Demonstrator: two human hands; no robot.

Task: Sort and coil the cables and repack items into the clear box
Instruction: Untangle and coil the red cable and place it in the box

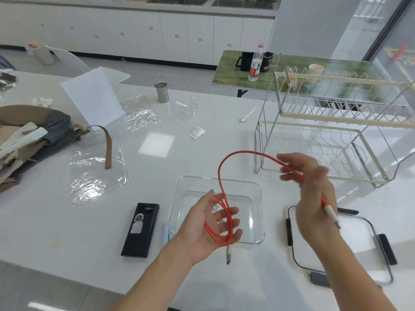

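While the coil is only part wound, I log this as an early-to-middle stage of the job.

Cable: red cable (221, 176) is held in the air over the lower centre of the frame; a few loops hang in the left hand, one long arc rises to mid-frame and runs down to the right hand.

Left hand: left hand (208, 225), palm up, lower centre; fingers (233, 222) loosely curled round the loops, the metal plug dangling just below the palm.

Right hand: right hand (314, 191), right of centre and blurred; cable passes through it and the white plug end pokes out below. I judge the fingers to be curled on the strand, though the upper ones look spread.

Clear box: clear box (179, 187) sits on the counter (157, 122) directly under the left hand; I see nothing lying in it.

Lid: clip lid (336, 248) lies on the counter at lower right, off the box, apart from it.

Black device: slim black device (141, 230) lies just left of the box, outside it.

Done, by my reading: box opened, first loops formed.

Left: finish winding the free arc, place the coil in the box, pack the black device, fit the lid. Other cables: none visible to me.
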